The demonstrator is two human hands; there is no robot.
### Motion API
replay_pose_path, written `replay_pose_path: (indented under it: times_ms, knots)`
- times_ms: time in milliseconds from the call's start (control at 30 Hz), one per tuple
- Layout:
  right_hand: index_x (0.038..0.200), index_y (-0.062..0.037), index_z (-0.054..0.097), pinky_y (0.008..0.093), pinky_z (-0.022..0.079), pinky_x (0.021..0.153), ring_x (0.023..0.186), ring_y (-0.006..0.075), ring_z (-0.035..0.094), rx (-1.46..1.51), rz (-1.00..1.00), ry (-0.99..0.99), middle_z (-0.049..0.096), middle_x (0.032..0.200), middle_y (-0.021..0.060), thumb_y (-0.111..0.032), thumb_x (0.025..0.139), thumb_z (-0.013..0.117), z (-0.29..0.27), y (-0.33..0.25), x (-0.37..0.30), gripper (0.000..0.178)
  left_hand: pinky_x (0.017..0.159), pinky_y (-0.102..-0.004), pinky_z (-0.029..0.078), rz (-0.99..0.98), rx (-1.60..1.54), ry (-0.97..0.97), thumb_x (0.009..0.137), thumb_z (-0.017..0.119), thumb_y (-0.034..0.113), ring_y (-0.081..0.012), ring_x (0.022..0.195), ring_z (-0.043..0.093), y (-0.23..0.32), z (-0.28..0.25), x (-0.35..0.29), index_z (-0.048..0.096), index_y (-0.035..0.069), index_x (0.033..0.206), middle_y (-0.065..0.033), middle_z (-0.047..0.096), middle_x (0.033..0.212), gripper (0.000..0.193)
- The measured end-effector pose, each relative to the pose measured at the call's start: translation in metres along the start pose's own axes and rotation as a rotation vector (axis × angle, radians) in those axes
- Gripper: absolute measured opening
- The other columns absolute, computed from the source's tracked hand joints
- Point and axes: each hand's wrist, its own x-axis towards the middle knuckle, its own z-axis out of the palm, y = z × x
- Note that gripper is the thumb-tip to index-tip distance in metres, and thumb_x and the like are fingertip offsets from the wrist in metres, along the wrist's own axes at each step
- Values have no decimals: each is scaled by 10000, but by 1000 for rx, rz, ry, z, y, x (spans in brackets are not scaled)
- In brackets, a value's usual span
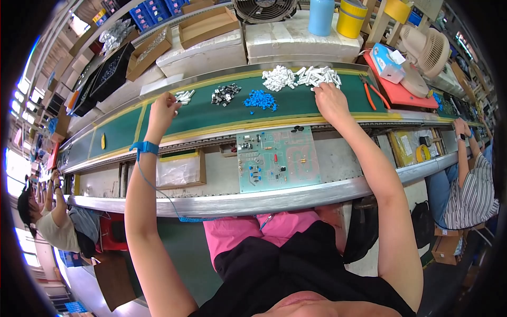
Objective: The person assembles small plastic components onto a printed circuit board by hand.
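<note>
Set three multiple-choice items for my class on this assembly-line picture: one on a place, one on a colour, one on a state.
1. Where does the pale green printed circuit board lie?
A. on the grey ledge in front of the dark green conveyor belt
B. inside a cardboard box
C. on the red tray

2. What colour is the strap on the left wrist?
A. yellow
B. blue
C. white

3. What is the right hand doing?
A. resting in the lap
B. holding the red-handled pliers
C. reaching into the pile of small white parts

Answers: 1 A, the board lies flat on the ledge between the belt and the person. 2 B, a blue band with a blue coiled cord circles the wrist. 3 C, its fingers touch the white pile's near edge.
</note>
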Motion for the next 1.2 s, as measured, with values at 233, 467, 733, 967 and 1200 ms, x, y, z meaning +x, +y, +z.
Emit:
replay_pose_path:
  times_ms: [233, 467, 733, 967, 1200]
  knots:
    - [870, -35, 615, 333, 514, 728, 881, 238, 584, -58, 30, -33, 595, 870, 91, -55, 774, 545, 4, 4, 3, 121, 646, -249, 524, 189, -466, -271, 890, 572, 84, -120, 750, 637, 95, 62, -85, 587, -15, 1030, -82, 681, 826, 171]
    - [872, -42, 598, 366, 511, 701, 841, 259, 604, 158, 55, 14, 595, 875, 98, -78, 799, 553, 7, 9, -1, 93, 676, -396, 463, 659, -190, -220, 846, 603, 95, -316, 762, 568, 167, 111, -174, 567, 22, 920, -132, 599, 832, 110]
    - [1188, -101, 565, 409, 486, 743, 877, 308, 596, 376, 180, -166, 585, 980, 116, -108, 825, 549, 0, 8, -5, 363, 723, -374, 420, 816, -58, -272, 758, 656, 73, -274, 793, 510, 179, 138, -194, 602, 42, 810, -80, 559, 808, 81]
    - [982, -40, 623, 358, 483, 668, 747, 270, 612, 629, 205, -9, 613, 860, 116, -115, 816, 607, 2, 16, -2, 183, 694, -360, 415, 829, 6, -299, 757, 652, 83, -266, 767, 507, 181, 139, -199, 575, 52, 764, -72, 549, 758, 84]
    - [905, -50, 603, 344, 479, 621, 706, 257, 630, 537, 343, -141, 645, 774, 87, -160, 818, 639, -8, 18, -4, 145, 662, -354, 399, 902, 181, -312, 762, 635, 94, -247, 741, 501, 182, 140, -200, 555, 61, 757, -58, 525, 742, 87]
